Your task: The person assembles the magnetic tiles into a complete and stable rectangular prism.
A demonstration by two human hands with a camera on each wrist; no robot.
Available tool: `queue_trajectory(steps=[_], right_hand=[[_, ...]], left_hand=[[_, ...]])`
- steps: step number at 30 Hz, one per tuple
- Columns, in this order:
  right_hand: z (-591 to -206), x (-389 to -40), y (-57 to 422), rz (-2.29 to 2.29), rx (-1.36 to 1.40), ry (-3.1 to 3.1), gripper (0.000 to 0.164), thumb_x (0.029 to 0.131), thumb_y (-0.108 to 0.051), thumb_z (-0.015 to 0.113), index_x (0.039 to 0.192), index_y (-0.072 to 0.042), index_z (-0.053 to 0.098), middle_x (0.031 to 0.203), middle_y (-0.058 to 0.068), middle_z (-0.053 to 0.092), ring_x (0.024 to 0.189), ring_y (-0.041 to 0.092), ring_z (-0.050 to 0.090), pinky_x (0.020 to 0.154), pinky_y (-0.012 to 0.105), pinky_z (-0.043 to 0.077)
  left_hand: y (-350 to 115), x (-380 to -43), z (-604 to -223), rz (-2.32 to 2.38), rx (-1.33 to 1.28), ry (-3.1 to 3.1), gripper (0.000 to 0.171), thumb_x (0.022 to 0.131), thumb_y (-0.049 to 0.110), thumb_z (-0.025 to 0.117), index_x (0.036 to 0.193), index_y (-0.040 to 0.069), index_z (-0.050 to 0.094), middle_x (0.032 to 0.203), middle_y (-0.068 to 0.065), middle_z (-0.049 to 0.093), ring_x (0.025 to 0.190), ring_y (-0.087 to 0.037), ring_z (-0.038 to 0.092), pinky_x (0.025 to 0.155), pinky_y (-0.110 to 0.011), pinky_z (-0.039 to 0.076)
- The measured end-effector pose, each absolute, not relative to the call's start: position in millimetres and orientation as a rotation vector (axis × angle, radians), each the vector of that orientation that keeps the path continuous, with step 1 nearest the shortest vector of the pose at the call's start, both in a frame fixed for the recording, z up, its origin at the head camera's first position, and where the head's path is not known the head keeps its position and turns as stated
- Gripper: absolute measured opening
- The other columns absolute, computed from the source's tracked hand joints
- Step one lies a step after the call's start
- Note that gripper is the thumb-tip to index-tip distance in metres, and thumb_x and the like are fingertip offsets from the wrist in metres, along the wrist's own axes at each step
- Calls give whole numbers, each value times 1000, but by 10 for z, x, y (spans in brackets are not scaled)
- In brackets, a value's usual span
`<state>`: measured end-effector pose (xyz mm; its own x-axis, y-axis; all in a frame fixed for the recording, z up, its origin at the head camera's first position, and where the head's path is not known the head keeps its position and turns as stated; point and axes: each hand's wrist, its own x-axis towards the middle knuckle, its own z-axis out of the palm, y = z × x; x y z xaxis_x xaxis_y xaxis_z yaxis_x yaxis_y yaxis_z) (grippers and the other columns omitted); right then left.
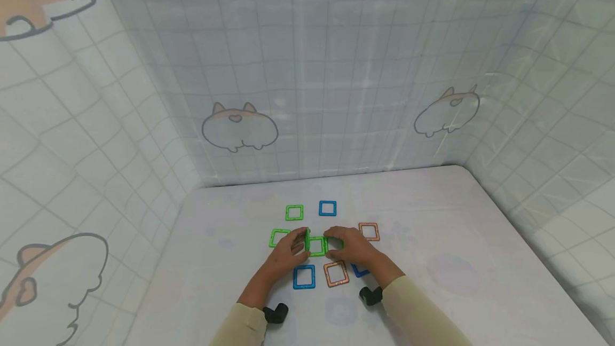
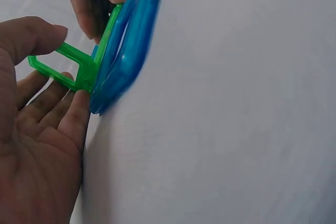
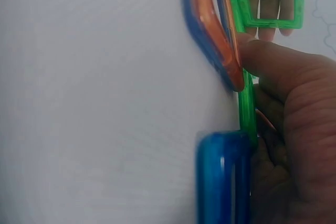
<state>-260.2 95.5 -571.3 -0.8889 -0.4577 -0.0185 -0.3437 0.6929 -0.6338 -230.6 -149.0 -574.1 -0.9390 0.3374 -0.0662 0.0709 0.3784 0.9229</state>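
Several square frame-like magnetic tiles are in the middle of the table. My left hand [image 1: 284, 255] holds a green tile [image 2: 68, 64] on edge, thumb on one side and fingers on the other. This upright tile stands at the left edge of a flat green tile [image 1: 317, 246]. At that flat tile's right side, my right hand [image 1: 356, 247] grips green tile edging [image 3: 248, 111] between thumb and fingers, its far part hidden by the hand. In the right wrist view, the thumb lies along the green edge.
Nearer me lie a blue tile [image 1: 304, 277], an orange tile [image 1: 336, 274] and another blue tile [image 1: 359, 270], partly under the right hand. Farther back are green [image 1: 294, 212] and blue [image 1: 328, 208] tiles. A green tile [image 1: 279, 237] lies left, an orange one [image 1: 369, 232] right.
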Motion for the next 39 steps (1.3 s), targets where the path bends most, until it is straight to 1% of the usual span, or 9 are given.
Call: queue_trajectory(steps=[5,14,26,34,39], right_hand=[[-5725,-2604,956,-967,-658,2733,53,84,-37,80,133,-24,64,139,-6,60,135,21,51,112,46,43],[-5727,-2595,964,-995,-684,2728,53,84,-37,80,133,-22,64,138,-5,61,134,22,52,111,47,44],[-5736,-2580,961,-999,-694,2731,54,84,-36,80,133,-22,64,139,-3,60,134,24,52,110,48,44],[-5689,-2600,955,-949,-672,2726,52,87,-39,76,135,-22,63,139,-5,60,135,22,51,112,47,43],[-5628,-2639,947,-910,-689,2704,51,89,-38,74,135,-19,62,136,-4,62,133,22,53,112,47,43]], left_hand=[[-1481,-2301,-5766,1573,374,2430,67,93,20,69,152,14,38,152,-9,46,138,-26,48,109,-33,45],[-1469,-2279,-5776,1533,348,2471,66,93,22,69,152,18,39,152,-6,46,137,-24,49,109,-33,45],[-1463,-2272,-5793,1552,363,2472,67,92,21,70,151,18,40,153,-7,45,136,-26,50,109,-35,46],[-1470,-2276,-5825,1560,373,2472,68,93,26,70,152,20,38,154,-5,45,136,-25,50,110,-36,45],[-1465,-2269,-5827,1553,354,2475,68,92,26,71,152,22,39,154,-4,45,136,-25,51,110,-36,45]])
